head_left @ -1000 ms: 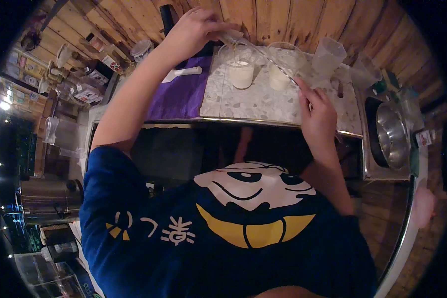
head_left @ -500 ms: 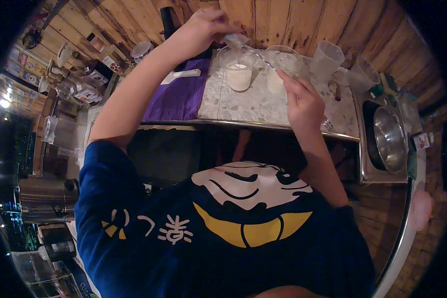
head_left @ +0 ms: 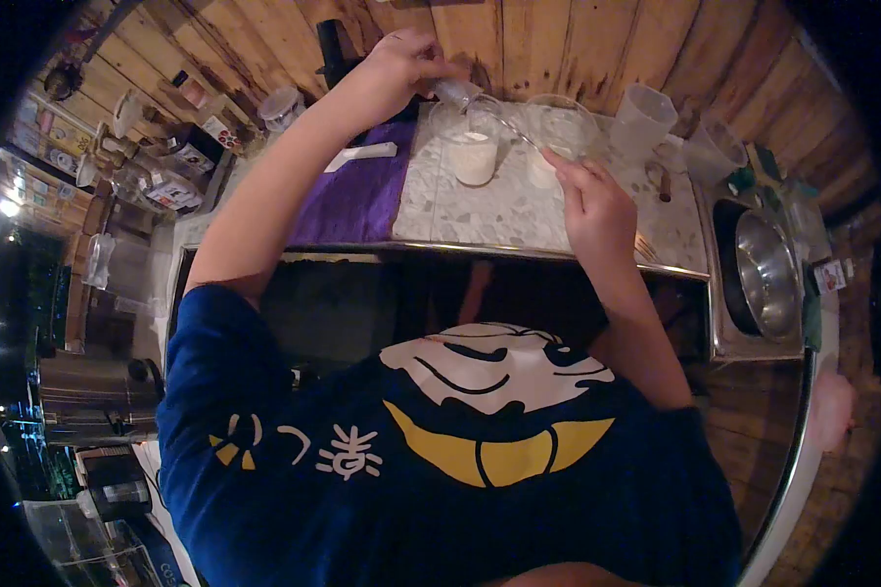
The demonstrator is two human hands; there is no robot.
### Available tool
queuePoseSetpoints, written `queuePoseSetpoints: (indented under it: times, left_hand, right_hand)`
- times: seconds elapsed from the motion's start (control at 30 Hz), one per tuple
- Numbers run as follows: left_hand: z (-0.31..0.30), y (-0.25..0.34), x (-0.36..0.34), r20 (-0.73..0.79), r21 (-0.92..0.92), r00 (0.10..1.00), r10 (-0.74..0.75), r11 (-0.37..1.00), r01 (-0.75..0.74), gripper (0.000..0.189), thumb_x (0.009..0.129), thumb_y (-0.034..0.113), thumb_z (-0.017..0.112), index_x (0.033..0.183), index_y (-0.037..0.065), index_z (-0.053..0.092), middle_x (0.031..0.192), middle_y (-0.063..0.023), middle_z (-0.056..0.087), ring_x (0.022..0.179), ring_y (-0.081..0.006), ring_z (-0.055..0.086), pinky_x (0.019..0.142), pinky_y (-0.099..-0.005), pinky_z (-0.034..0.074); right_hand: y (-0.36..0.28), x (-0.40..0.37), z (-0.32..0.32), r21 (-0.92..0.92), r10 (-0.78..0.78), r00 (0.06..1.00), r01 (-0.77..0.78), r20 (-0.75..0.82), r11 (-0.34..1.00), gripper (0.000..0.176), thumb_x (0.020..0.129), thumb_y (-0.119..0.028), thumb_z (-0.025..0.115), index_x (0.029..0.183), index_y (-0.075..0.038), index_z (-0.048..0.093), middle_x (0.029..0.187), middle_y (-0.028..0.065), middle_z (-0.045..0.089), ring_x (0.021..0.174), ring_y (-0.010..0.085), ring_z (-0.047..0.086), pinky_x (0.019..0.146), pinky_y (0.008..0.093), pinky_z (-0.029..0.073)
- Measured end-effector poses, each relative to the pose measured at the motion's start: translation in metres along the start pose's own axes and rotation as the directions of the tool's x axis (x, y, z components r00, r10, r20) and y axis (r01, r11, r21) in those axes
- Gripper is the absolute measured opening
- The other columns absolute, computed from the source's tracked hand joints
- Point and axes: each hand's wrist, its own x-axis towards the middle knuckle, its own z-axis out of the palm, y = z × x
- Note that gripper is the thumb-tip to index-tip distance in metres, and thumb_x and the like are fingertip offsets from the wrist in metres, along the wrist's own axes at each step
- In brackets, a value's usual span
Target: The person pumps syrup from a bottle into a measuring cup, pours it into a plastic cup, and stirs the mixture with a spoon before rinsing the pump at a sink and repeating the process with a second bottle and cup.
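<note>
We saw the small clear container (head_left: 455, 93) tilted above the near-left cup (head_left: 472, 161), which stood upright on the speckled countertop (head_left: 440, 215) with something white in it; the left hand (head_left: 401, 68) had its fingers closed on the container, holding it up from the far side of the counter. In the right hand (head_left: 599, 205) we saw the fingers pinched together on a long metal utensil (head_left: 519, 135); its slender shaft slanted up towards the container's mouth, and fork-like tines showed beside the wrist; whether its far tip touched the container, we could not tell.

Just to the right of that cup stood the second cup (head_left: 540, 174), also with white contents, partly hidden behind the right fingers; farther right we saw an upright clear pitcher (head_left: 644, 117), a clear plastic vessel (head_left: 715, 152) near it, and a small brown item (head_left: 664, 184), too indistinct to name. To the left lay a purple cloth (head_left: 357, 201) with a white utensil (head_left: 367, 152) on it; a metal bowl (head_left: 765, 274) sat in the sink at the right end; behind the counter rose a wooden plank wall (head_left: 529, 49).
</note>
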Motion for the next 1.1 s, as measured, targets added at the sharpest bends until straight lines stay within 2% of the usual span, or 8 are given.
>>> queuePoseSetpoints:
  times: [0.07, 0.17, 0.27, 0.47, 0.57, 0.67, 0.87, 1.1]
  left_hand:
    - [-0.003, -0.001, -0.001, 0.011, 0.010, 1.000, -0.015, 1.000, 0.015, 0.050, 0.063, 0.000, 0.070, 0.110, 0.018, 0.069, 0.093, -0.0102, 0.057, 0.092, -0.0309, 0.056, 0.082, -0.0400, 0.046]
    - [-0.003, 0.003, -0.001, -0.012, 0.000, 1.000, -0.013, 1.000, 0.013, 0.050, 0.063, 0.001, 0.070, 0.110, 0.018, 0.069, 0.093, -0.0099, 0.058, 0.093, -0.0309, 0.056, 0.082, -0.0406, 0.047]
    - [-0.002, 0.007, 0.001, -0.011, 0.011, 1.000, -0.004, 1.000, 0.005, 0.050, 0.063, 0.001, 0.070, 0.109, 0.018, 0.069, 0.094, -0.0095, 0.059, 0.094, -0.0308, 0.056, 0.082, -0.0408, 0.047]
    - [-0.006, 0.001, -0.002, -0.017, 0.003, 0.999, -0.042, 0.999, 0.042, 0.049, 0.063, 0.000, 0.071, 0.108, 0.017, 0.069, 0.094, -0.0090, 0.059, 0.090, -0.0304, 0.058, 0.077, -0.0398, 0.049]
    - [-0.007, 0.007, -0.001, -0.038, 0.006, 0.998, -0.040, 0.999, 0.041, 0.048, 0.063, 0.000, 0.071, 0.108, 0.016, 0.069, 0.092, -0.0091, 0.059, 0.089, -0.0305, 0.057, 0.077, -0.0399, 0.049]
    - [-0.002, 0.008, -0.004, -0.056, 0.003, 0.998, -0.006, 1.000, 0.006, 0.047, 0.063, 0.001, 0.071, 0.107, 0.016, 0.070, 0.092, -0.0094, 0.058, 0.089, -0.0306, 0.057, 0.078, -0.0401, 0.048]
    - [-0.006, 0.010, -0.008, -0.066, 0.043, 0.997, -0.039, 0.998, 0.042, 0.047, 0.061, 0.001, 0.072, 0.105, 0.016, 0.071, 0.090, -0.0102, 0.057, 0.089, -0.0309, 0.056, 0.079, -0.0400, 0.048]
    - [-0.009, 0.004, -0.011, -0.062, 0.050, 0.998, -0.025, 0.998, 0.028, 0.048, 0.059, 0.000, 0.071, 0.104, 0.015, 0.071, 0.089, -0.0102, 0.057, 0.087, -0.0306, 0.056, 0.076, -0.0390, 0.048]
  right_hand:
    - [0.007, -0.005, -0.002, 0.002, -0.031, 0.999, 0.031, -0.043, 1.000, 0.036, 0.082, -0.006, 0.060, 0.111, -0.025, 0.068, 0.084, 0.0081, 0.063, 0.072, 0.0306, 0.062, 0.063, 0.0388, 0.050]
    - [-0.006, -0.001, -0.014, 0.039, 0.067, 0.997, -0.068, 0.026, 0.997, 0.028, 0.088, -0.010, 0.059, 0.112, -0.021, 0.069, 0.084, 0.0097, 0.063, 0.069, 0.0254, 0.060, 0.063, 0.0327, 0.047]
    - [-0.010, 0.001, -0.004, 0.029, -0.023, 0.999, 0.024, -0.031, 0.999, 0.032, 0.085, -0.008, 0.059, 0.112, -0.023, 0.067, 0.083, 0.0091, 0.063, 0.072, 0.0309, 0.062, 0.061, 0.0385, 0.049]
    - [-0.007, -0.004, -0.008, 0.075, 0.050, 0.999, -0.049, -0.015, 0.996, 0.032, 0.085, -0.007, 0.058, 0.111, -0.023, 0.067, 0.084, 0.0090, 0.061, 0.072, 0.0313, 0.061, 0.061, 0.0383, 0.049]
    - [-0.014, 0.000, -0.001, 0.036, 0.017, 1.000, -0.016, -0.021, 0.999, 0.028, 0.088, -0.010, 0.060, 0.113, -0.020, 0.068, 0.085, 0.0115, 0.061, 0.072, 0.0280, 0.059, 0.064, 0.0324, 0.047]
    - [-0.014, -0.003, 0.005, 0.042, 0.024, 1.000, -0.024, 0.002, 0.999, 0.028, 0.088, -0.010, 0.061, 0.112, -0.020, 0.068, 0.083, 0.0120, 0.060, 0.072, 0.0278, 0.059, 0.064, 0.0324, 0.047]
    - [-0.011, 0.000, -0.002, 0.023, 0.016, 1.000, -0.016, -0.003, 1.000, 0.031, 0.084, -0.008, 0.058, 0.111, -0.021, 0.068, 0.087, 0.0096, 0.063, 0.074, 0.0316, 0.062, 0.062, 0.0385, 0.050]
    - [-0.005, -0.003, -0.005, -0.012, -0.040, 0.999, 0.040, -0.004, 0.999, 0.031, 0.085, -0.010, 0.057, 0.112, -0.023, 0.067, 0.089, 0.0079, 0.064, 0.076, 0.0311, 0.062, 0.064, 0.0391, 0.050]
